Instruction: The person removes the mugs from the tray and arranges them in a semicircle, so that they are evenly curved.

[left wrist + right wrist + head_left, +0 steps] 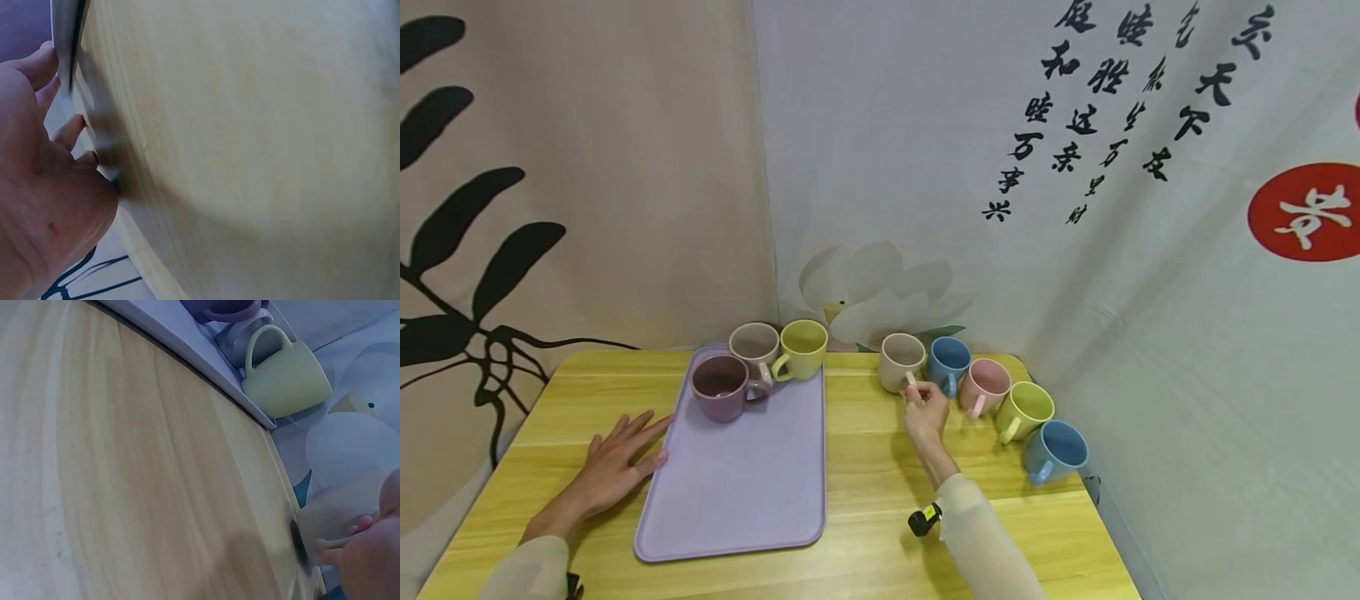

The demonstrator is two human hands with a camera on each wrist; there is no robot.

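Note:
My right hand [927, 410] pinches the handle of a beige mug [901, 360] near the table's back edge. In the right wrist view, the fingers curl round that handle; whether the mug's base still touches the table I cannot tell. Spread out at the left edge of a lilac tray [737, 492], my left hand [617, 468] touches the rim with its fingers fairly straight. At the tray's far end stand a purple mug [718, 400], a light grey mug [752, 340] and a yellow-green mug [803, 354], the purple one nearest my left hand.
Right of the beige mug, a blue mug [950, 357], a pink mug [987, 382], another yellow-green mug [1028, 404] and another blue mug [1060, 446] curve along the wooden table's [880, 500] edge. A printed cloth [880, 167] hangs close behind.

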